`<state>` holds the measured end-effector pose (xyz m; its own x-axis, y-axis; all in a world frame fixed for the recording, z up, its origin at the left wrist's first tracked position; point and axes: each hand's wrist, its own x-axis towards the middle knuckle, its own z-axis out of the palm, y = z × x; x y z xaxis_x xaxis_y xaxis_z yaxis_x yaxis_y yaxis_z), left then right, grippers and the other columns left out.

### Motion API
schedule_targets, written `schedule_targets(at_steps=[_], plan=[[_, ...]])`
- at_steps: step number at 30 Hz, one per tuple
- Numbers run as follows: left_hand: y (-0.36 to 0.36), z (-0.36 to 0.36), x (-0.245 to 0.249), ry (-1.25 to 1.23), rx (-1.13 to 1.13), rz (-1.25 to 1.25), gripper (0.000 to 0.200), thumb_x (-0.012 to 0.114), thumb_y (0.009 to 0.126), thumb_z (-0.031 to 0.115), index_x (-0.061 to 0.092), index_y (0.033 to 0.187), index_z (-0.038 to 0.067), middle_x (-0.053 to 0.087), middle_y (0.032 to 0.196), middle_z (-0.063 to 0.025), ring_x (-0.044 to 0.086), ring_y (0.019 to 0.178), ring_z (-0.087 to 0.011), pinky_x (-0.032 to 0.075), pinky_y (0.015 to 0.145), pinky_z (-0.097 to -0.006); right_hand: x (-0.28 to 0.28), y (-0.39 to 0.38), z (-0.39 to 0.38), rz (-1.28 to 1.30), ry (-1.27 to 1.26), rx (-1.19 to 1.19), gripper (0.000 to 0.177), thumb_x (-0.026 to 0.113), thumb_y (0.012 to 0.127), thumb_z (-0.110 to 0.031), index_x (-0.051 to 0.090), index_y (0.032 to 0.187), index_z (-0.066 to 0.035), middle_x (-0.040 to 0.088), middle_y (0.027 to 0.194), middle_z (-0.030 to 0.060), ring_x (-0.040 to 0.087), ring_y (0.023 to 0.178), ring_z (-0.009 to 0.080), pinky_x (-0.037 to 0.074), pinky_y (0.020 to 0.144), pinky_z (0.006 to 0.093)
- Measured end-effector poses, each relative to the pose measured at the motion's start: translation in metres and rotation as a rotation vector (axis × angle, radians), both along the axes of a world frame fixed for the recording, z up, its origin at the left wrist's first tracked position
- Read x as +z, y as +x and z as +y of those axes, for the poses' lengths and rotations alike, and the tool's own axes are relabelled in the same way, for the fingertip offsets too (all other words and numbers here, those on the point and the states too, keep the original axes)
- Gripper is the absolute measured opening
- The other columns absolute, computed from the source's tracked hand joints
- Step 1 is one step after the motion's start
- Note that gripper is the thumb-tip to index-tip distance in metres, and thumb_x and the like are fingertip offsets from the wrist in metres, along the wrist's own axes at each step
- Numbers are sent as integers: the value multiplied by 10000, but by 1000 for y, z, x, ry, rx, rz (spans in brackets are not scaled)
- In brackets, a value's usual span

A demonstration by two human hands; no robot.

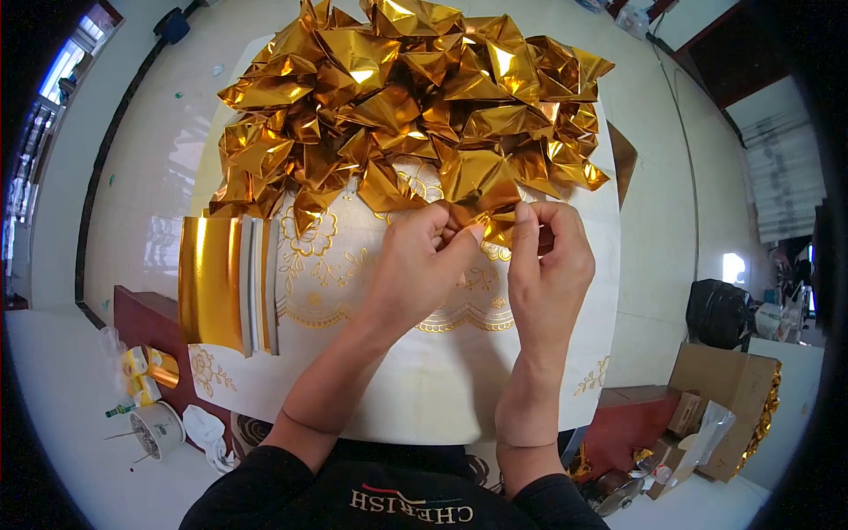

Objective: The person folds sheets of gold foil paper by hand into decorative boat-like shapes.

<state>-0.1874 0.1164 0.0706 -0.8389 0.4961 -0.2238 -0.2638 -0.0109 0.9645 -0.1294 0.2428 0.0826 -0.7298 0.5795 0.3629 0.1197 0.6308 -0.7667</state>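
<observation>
A folded piece of shiny gold foil paper (478, 181) is held between my two hands over the table. My left hand (422, 265) pinches its lower left side, with thumb and fingers pressed together. On the right edge, my right hand (549, 252) grips the same piece between thumb and curled fingers. Just beyond my hands rises a big heap of folded gold foil pieces (362, 97). To the left of my left hand lies a stack of flat gold foil sheets (212, 283), with white and grey edges showing.
A white tablecloth with gold flower patterns (397, 389) covers the table. At the lower right stands a cardboard box (720, 397) with gold foil along its edge. A black bag (720, 314) sits on the floor at the right. A white bucket (159, 430) is at the lower left.
</observation>
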Motion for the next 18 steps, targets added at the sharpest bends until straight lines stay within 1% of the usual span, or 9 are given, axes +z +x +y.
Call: schedule_targets(at_steps=[3, 6, 12, 14, 15, 18], plan=[[1, 1, 0, 84, 28, -53, 151, 660, 960, 135, 625, 946, -11, 620, 708, -11, 567, 562, -61, 473, 519, -206, 2, -1, -4, 7, 29, -14, 151, 639, 960, -133, 601, 874, -15, 607, 789, 109, 597, 599, 236, 471, 556, 349], [-2, -3, 0, 100, -22, -57, 159, 653, 969, 127, 625, 963, -30, 602, 736, -4, 547, 585, -42, 473, 519, -210, 3, -1, -6, 14, 27, -15, 151, 625, 971, -134, 594, 884, -15, 596, 787, 111, 581, 601, 243, 464, 560, 360], [-3, -6, 4, 137, -51, -45, 162, 661, 965, 120, 627, 942, -36, 601, 720, -2, 552, 592, -40, 482, 527, -210, 2, -1, -5, 32, 8, -5, 151, 628, 973, -139, 593, 892, -16, 598, 791, 111, 586, 604, 244, 470, 562, 357], [-2, -4, 3, 115, -35, -30, 172, 675, 958, 124, 631, 923, -38, 609, 722, -2, 545, 596, -33, 470, 527, -207, 2, -1, -3, 30, -13, -3, 149, 633, 971, -138, 593, 894, -17, 602, 798, 109, 594, 603, 242, 475, 558, 351], [-1, -3, 2, 105, -28, -23, 177, 682, 954, 126, 633, 914, -39, 612, 723, -3, 541, 598, -30, 464, 527, -205, 3, -1, -2, 30, 22, -11, 149, 636, 969, -137, 593, 891, -18, 606, 802, 107, 600, 603, 240, 479, 555, 349], [1, -1, 4, -14, 30, 127, 166, 697, 947, 149, 632, 928, -2, 618, 715, -8, 569, 592, -47, 485, 543, -204, 3, -2, 1, 30, 98, -29, 150, 644, 964, -137, 596, 883, -20, 616, 813, 101, 617, 603, 233, 489, 547, 344]])
